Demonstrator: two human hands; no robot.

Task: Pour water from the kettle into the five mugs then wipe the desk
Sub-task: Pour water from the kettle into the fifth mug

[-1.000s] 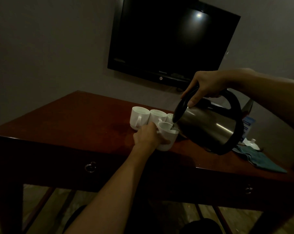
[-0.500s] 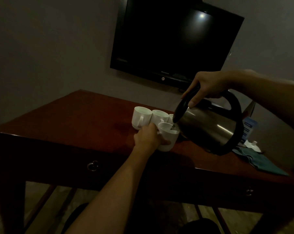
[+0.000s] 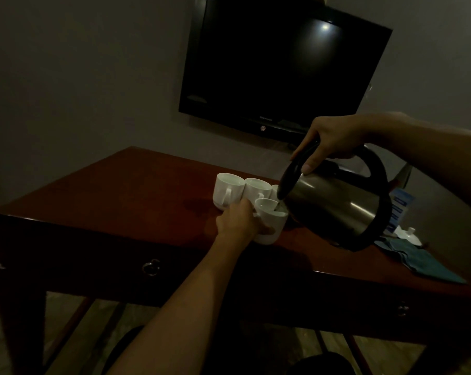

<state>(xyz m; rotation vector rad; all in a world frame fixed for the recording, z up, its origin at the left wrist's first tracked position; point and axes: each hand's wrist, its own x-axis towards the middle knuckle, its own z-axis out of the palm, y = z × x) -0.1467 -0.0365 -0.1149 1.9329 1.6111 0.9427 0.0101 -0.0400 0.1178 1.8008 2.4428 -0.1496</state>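
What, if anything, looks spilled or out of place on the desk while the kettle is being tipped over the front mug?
A dark, wet-looking patch lies on the desk just left of the left hand, near the mugs; it looks like spilled water, though the light is dim. Otherwise nothing stands out: the kettle is tilted on purpose.

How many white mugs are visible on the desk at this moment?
4 visible: the far-left mug, the second mug beside it, a sliver of a third behind the kettle, and the front mug held by the left hand. More may be hidden.
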